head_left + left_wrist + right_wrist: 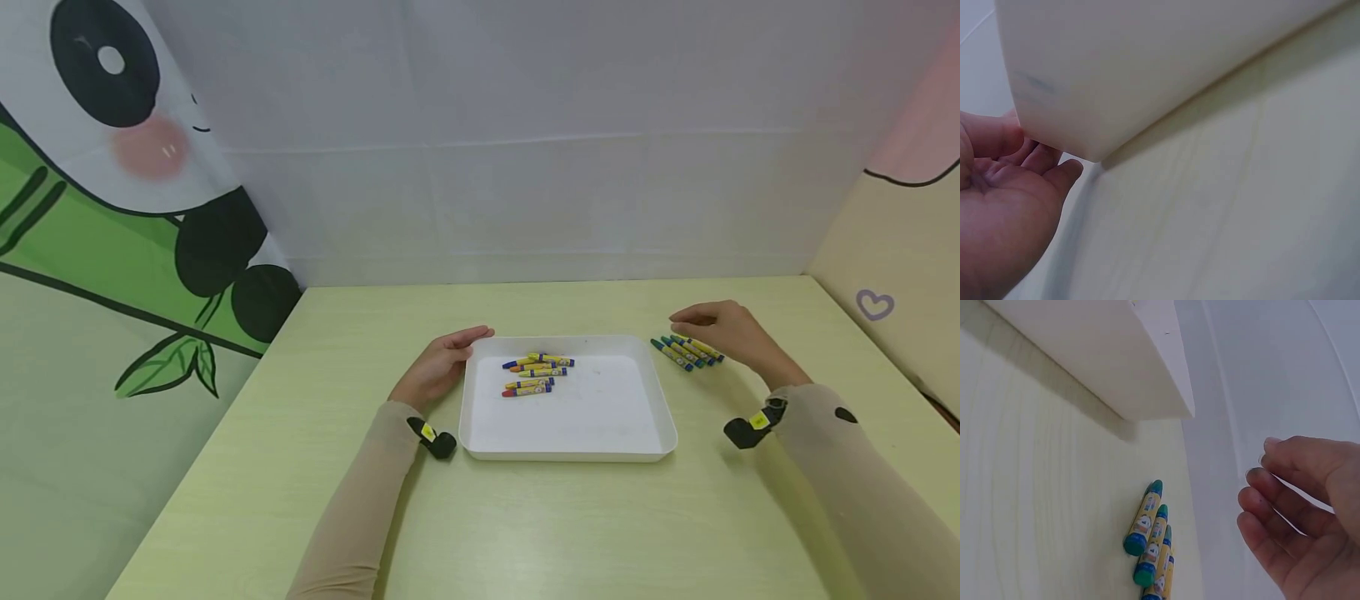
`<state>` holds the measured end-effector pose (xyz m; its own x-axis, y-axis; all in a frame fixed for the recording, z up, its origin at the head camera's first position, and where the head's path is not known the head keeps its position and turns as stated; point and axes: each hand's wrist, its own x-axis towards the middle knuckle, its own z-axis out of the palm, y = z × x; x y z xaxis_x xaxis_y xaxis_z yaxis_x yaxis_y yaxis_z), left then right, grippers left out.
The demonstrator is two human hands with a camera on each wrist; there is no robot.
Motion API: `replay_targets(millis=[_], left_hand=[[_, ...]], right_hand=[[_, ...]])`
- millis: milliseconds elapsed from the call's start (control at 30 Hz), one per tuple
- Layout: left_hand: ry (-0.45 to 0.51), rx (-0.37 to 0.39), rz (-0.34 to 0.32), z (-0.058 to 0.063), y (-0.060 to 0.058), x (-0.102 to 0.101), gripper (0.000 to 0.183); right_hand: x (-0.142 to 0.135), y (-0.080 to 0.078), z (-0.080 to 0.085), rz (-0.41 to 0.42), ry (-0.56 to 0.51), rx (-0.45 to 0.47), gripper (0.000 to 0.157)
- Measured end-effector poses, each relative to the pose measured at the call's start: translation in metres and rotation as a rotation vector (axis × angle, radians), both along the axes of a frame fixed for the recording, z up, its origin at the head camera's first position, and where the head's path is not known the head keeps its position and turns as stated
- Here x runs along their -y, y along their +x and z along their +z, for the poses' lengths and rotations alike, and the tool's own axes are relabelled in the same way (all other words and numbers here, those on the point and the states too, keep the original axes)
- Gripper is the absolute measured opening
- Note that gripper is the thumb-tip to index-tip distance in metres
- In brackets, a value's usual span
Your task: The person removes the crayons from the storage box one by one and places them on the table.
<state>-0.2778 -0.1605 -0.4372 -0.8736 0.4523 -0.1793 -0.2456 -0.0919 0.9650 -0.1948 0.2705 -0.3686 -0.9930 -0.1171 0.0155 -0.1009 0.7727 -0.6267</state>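
A shallow white tray (592,417) lies on the table with several crayons (542,372) in its left half, their wrappers yellow and blue. My left hand (437,365) holds the tray by its far left corner; in the left wrist view, fingers (1054,178) bend round the corner of the wall. To the right of the tray lies a row of crayons (677,353), several with green tips, slanting side by side. Just over the far end of this row is my right hand (723,332). Its fingers (1272,540) are loosely bent with nothing between them.
The pale wooden table (555,525) reaches back to a white cloth backdrop (480,208). A printed cloth (135,275) hangs along the left side. On the right stands a beige panel (900,250) with a heart drawn on it.
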Motion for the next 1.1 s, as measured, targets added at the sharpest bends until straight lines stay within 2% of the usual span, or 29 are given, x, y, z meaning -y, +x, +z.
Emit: replay_targets(millis=[667,933,1100], left_hand=[[0.005,-0.009,-0.026,0.004,0.003,0.002,0.046],[0.000,-0.004,-0.026,0.005,0.004,0.005,0.045],[0.004,-0.008,-0.030,0.006,0.005,0.006,0.046]], right_hand=[[0.052,-0.016,0.019,0.129,-0.042,0.037,0.034],[0.074,-0.022,0.021,0.195,-0.054,0.066,0.030],[0.087,-0.027,0.015,0.223,-0.033,0.081,0.029]])
